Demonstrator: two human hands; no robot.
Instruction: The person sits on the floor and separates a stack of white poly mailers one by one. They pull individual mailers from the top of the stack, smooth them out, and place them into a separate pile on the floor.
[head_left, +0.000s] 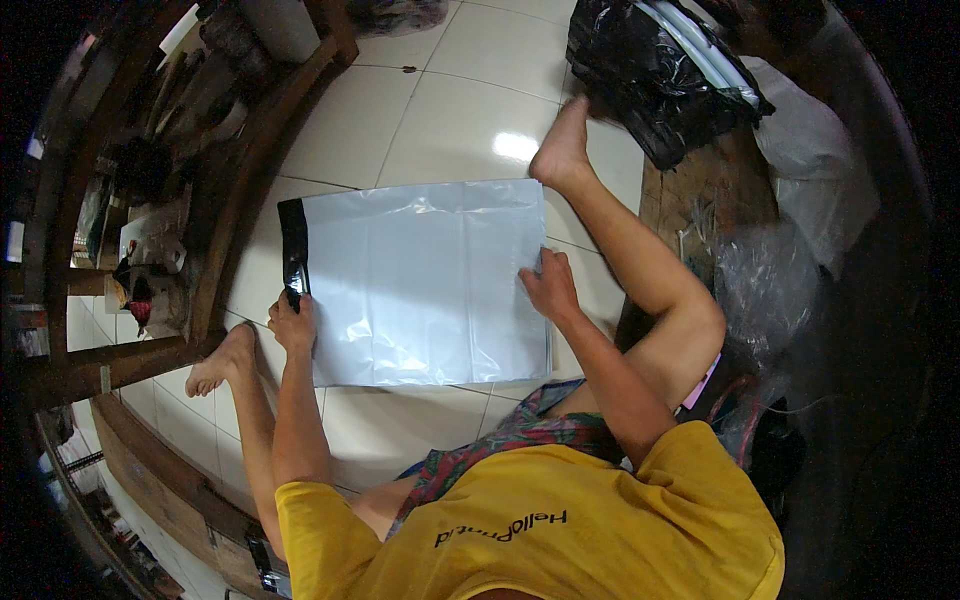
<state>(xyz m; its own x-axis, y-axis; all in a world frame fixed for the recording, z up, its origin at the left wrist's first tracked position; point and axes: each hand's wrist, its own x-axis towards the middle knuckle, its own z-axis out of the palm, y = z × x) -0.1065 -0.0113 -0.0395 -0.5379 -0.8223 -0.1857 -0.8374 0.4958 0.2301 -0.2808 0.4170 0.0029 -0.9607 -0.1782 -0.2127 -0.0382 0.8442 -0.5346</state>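
A large glossy pale grey plastic mailing bag [430,290] lies flat between my legs on the tiled floor. A black strip [294,245] runs along its left edge. My left hand [291,322] is closed on that edge, just at the lower end of the strip. On the opposite side, my right hand [551,286] grips the right edge, with the thumb and fingertips on the bag's top face. More than one layer seems to show along the lower right edge, but I cannot tell how many bags lie there.
At the far right, a black plastic sack [665,85] holds white, flat-looking items. Beside it are a wooden board [700,190] and crumpled clear plastic [765,290]. A cluttered wooden shelf [262,150] stands on the left. My bare feet rest on white tiles [455,130].
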